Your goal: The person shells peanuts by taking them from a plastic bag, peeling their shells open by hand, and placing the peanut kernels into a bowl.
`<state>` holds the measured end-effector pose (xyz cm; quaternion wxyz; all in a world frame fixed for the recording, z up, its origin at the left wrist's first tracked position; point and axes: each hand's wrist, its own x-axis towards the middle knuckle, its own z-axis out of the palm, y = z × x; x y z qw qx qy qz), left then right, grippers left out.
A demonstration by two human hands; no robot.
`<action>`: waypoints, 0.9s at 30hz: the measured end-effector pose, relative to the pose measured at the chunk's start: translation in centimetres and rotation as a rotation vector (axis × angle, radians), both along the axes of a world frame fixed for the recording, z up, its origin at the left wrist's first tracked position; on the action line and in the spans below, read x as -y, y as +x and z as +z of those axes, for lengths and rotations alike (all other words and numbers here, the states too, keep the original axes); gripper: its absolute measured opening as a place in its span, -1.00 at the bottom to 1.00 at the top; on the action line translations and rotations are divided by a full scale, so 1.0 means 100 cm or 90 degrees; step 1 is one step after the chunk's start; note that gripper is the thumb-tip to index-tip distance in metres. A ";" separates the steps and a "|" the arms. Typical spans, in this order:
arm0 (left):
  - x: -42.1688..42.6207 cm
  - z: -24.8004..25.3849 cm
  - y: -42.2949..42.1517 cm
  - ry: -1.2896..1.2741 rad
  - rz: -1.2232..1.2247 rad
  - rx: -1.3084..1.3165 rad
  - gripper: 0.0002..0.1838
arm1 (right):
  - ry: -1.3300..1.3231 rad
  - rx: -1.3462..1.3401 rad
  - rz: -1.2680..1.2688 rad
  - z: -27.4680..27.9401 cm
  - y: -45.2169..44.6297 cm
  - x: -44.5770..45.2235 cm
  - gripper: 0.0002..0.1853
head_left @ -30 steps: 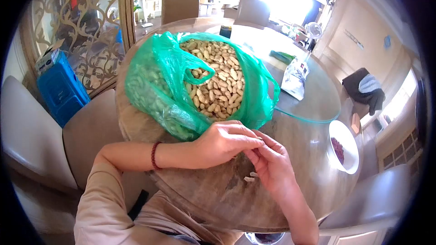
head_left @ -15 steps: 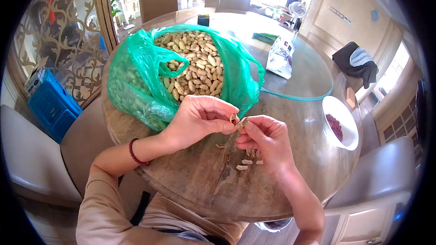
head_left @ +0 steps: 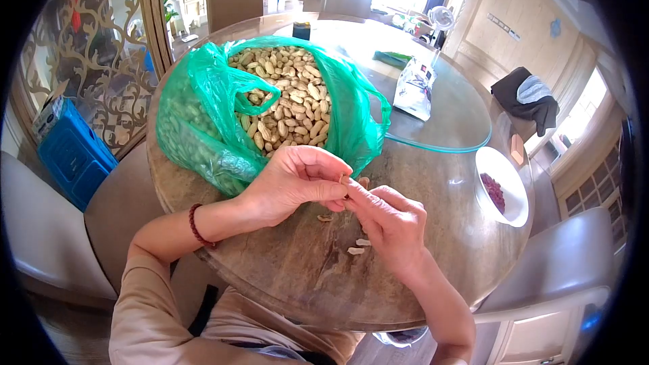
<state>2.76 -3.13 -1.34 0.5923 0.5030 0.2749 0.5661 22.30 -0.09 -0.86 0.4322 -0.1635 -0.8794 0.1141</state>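
left hand (head_left: 292, 184) pinches a peanut shell (head_left: 343, 179) over the table (head_left: 304, 277), fingers of the right hand (head_left: 395, 226) bunched against it, can't tell their grip. squeeze too hard, it could shoot off.

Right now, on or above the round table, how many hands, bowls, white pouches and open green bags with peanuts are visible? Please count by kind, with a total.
Hands (left hand, right hand): 2
Bowl: 1
White pouch: 1
Open green bag with peanuts: 1
Total: 5
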 end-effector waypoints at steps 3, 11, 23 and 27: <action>-0.002 -0.007 0.000 0.011 0.011 -0.005 -0.79 | -0.001 0.020 -0.013 0.000 0.002 0.001 -0.62; 0.000 -0.005 0.002 0.027 0.032 -0.036 -0.81 | -0.188 -0.021 0.043 0.008 0.000 0.002 -0.89; 0.012 -0.008 0.017 0.257 0.045 -0.416 -0.83 | 0.001 -0.062 -0.639 0.044 0.109 -0.082 -0.93; 0.011 -0.012 0.018 0.368 0.054 -0.505 -0.81 | -0.011 0.074 -0.803 0.017 0.173 -0.117 -0.93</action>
